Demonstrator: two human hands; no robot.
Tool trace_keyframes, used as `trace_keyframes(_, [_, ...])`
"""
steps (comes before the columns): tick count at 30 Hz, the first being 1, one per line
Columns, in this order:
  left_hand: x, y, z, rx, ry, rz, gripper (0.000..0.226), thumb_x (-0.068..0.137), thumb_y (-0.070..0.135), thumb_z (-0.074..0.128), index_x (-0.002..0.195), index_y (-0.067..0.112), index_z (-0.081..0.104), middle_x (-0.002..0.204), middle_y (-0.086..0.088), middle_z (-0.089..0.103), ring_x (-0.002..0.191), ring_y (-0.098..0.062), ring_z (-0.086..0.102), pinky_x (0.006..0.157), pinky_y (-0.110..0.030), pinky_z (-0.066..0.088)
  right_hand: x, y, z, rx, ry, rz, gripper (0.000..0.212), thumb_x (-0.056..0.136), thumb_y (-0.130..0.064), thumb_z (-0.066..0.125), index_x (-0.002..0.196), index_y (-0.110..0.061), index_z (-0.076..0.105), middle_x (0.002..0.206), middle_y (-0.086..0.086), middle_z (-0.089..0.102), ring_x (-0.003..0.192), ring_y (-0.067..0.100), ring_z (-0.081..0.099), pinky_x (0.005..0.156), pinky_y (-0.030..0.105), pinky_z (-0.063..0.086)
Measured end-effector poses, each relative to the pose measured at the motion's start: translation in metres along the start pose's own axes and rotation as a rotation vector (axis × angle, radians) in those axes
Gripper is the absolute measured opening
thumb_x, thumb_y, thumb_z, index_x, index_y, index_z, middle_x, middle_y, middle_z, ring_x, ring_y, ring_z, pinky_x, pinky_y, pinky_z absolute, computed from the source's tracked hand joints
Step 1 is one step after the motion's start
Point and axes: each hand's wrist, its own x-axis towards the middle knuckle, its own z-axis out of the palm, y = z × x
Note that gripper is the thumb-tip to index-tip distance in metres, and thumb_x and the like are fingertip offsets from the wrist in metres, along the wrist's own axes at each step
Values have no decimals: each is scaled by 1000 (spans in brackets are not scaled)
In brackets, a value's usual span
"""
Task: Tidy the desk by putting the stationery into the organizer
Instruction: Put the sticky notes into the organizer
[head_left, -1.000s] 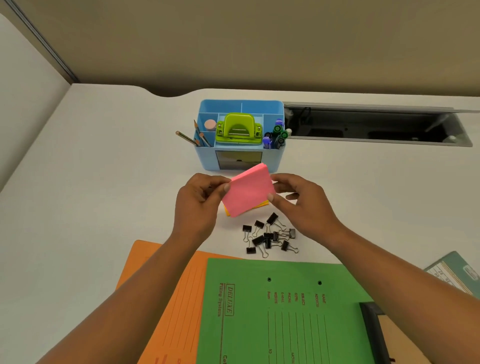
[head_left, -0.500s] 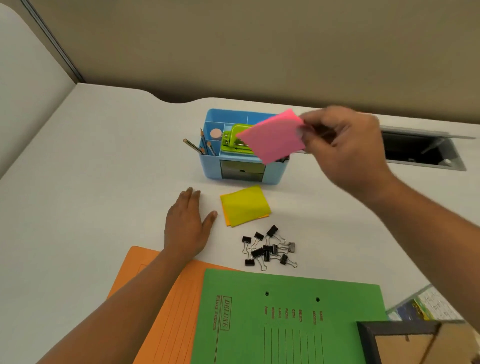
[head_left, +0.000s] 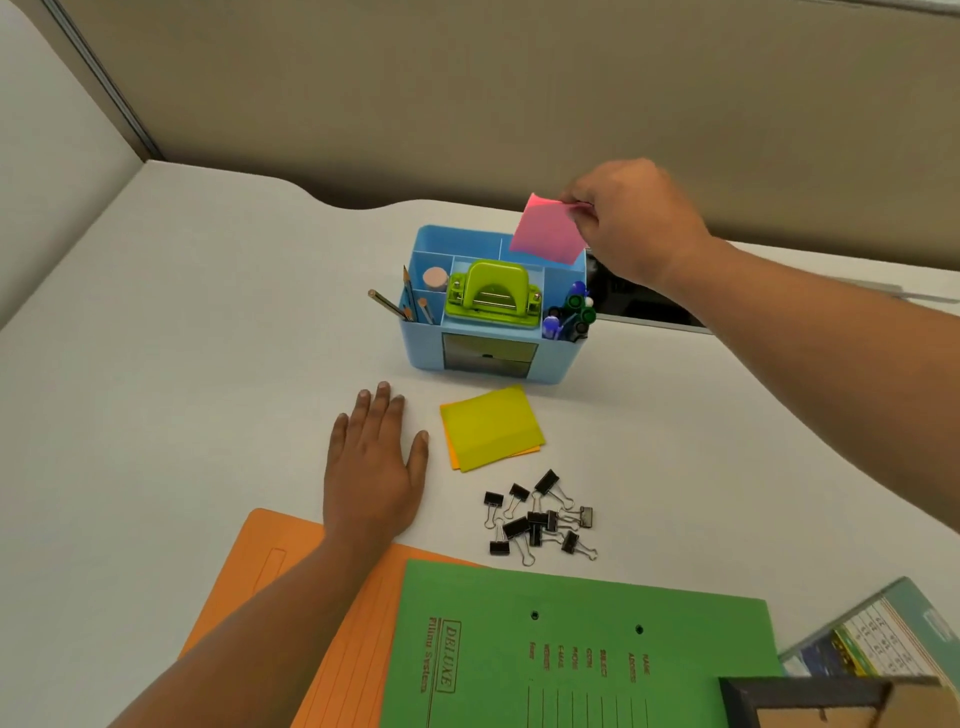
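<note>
The blue desk organizer (head_left: 423, 358) stands mid-desk and holds pencils, a green hole punch (head_left: 491, 293) and several markers. My right hand (head_left: 631, 226) pinches a pink sticky-note pad (head_left: 548, 231) by its top edge, and the pad hangs over the organizer's back right compartment. Flat on the desk, my left hand (head_left: 371, 465) rests with straight fingers, to the left of a yellow sticky pad (head_left: 491, 426) stacked on an orange one. Several black binder clips (head_left: 537, 517) lie scattered in front of those pads.
An orange folder (head_left: 249, 577) and a green folder (head_left: 519, 649) lie at the near edge. A booklet (head_left: 878, 634) and a dark picture frame (head_left: 810, 701) sit at the bottom right. A cable slot (head_left: 639, 306) opens in the desk right of the organizer. A partition wall runs behind.
My right hand carried the pink pad from in front of the organizer up and over its back right compartment. My left hand let go of the pad and settled flat on the desk.
</note>
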Motion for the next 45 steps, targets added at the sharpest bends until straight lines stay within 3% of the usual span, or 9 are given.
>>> trace_keyframes(7, [1,0,1,15,10,-5,65,98,54,25,151,16,32,161,-1,23,149,-18,14,122,-41,12,4,0,15,14,-112,36,28,93,-13,47,111,-15,68,105,11,68,90,30,59,70,34,48])
trace_keyframes(11, [0,1,1,4,18,-7,66,97,54,25,151,16,32,161,-1,23,149,-18,15,122,-41,12,-6,1,18,86,-146,42,28,90,-10,52,112,-14,70,108,8,70,93,25,63,84,38,54])
trace_keyframes(14, [0,1,1,8,25,-2,66,97,54,25,151,16,32,161,-1,23,149,-18,15,122,-40,12,-16,5,18,210,-65,147,25,90,-10,54,109,-12,71,103,5,72,89,16,64,90,31,52])
trace_keyframes(19, [-1,2,1,-3,34,-1,70,96,58,23,150,16,33,160,-3,24,149,-19,15,121,-42,12,-65,2,27,449,276,530,14,84,-15,60,92,-16,72,82,-5,67,73,8,60,72,13,45])
trace_keyframes(21, [0,2,-1,2,26,16,74,93,63,24,150,17,33,160,-3,24,149,-19,14,121,-42,11,-98,-5,41,529,352,674,14,82,-15,61,89,-17,73,79,-6,68,71,6,61,72,13,48])
trace_keyframes(24, [0,3,-4,16,-29,121,85,87,75,30,152,21,29,162,2,20,150,-15,11,122,-42,9,-141,-26,68,634,237,799,11,82,-13,64,86,-21,71,78,-8,68,72,7,63,78,28,55])
trace_keyframes(33, [1,3,-5,64,-57,193,90,78,86,37,150,33,30,161,8,20,150,-13,10,121,-42,10,-159,-66,99,628,-146,723,21,84,-23,68,104,-16,70,88,-5,68,86,13,64,77,23,45])
trace_keyframes(38, [1,4,-5,51,-60,189,88,78,87,37,149,36,31,161,9,20,149,-13,10,121,-41,9,-150,-74,103,484,-246,739,36,81,-37,71,112,-20,65,101,-2,70,96,20,64,82,32,50])
trace_keyframes(45, [2,2,-3,37,-62,184,89,78,88,36,150,36,30,161,8,19,150,-13,9,122,-41,8,-146,-90,102,359,-351,780,54,73,-48,79,117,-25,57,111,1,66,100,25,61,71,30,44])
